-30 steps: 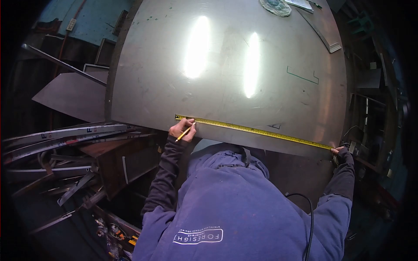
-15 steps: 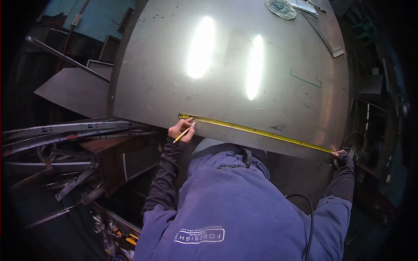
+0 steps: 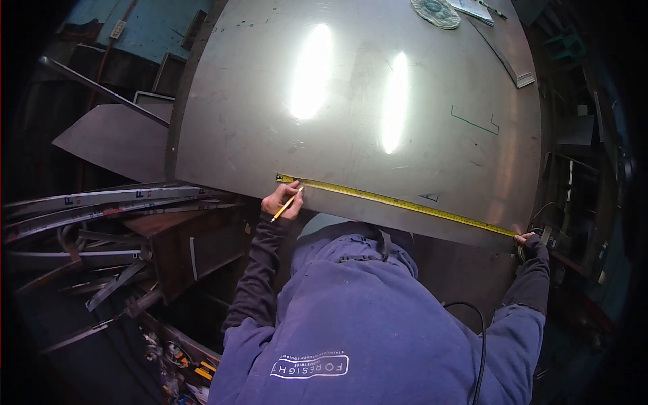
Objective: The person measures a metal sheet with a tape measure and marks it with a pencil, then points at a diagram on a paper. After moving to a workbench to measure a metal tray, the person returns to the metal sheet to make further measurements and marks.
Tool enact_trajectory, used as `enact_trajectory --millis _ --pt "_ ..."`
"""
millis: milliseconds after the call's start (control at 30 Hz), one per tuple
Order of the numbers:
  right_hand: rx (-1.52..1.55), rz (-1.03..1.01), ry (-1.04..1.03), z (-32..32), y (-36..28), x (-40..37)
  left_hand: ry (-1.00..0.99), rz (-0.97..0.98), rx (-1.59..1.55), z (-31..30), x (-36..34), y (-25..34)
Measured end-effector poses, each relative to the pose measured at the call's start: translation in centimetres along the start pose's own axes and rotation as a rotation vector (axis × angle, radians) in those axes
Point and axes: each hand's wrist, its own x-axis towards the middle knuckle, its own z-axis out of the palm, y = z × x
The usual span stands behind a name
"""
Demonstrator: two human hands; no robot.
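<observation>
A yellow tape measure lies stretched across the lower part of a large grey metal sheet. My left hand, closed round a yellow pencil, touches the tape near its hooked left end. At the sheet's right edge, my right hand is closed on the other end of the tape measure; its case is mostly hidden by the fingers and shadow.
Green lines are drawn on the sheet's right side. A metal angle piece, a round wrapped item and a notepad lie at the top right. Metal strips and a brown box-like piece fill the left.
Both hands and the tape stay almost where they were. The pencil's lower end has tipped slightly.
</observation>
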Motion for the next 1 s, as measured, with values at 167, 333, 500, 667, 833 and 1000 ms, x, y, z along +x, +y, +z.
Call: enact_trajectory --millis 167,333,500,667,833,1000 --pt "0.059 0.013 -0.027 -0.3 -1.3 -1.2 -0.008 -0.034 0.004 -0.2 0.0 0.5" --pt "0.043 -0.006 0.003 0.2 1.5 0.9 0.019 -0.029 0.019 0.0 0.0 0.4" --pt "-0.022 -0.037 0.039 -0.3 -0.9 -1.1 0.009 -0.043 0.031 0.0 0.0 0.4" --pt "0.128 -0.041 0.01 -0.1 -0.4 -0.8 0.002 -0.046 0.009 0.1 -0.1 0.1" --pt "0.148 -0.078 0.018 0.5 2.2 1.3 -0.013 -0.023 0.012 0.1 -0.1 -0.2" --pt "0.057 -0.026 0.05 -0.2 -0.3 -0.7 -0.034 -0.003 0.016 0.0 0.0 -0.8"
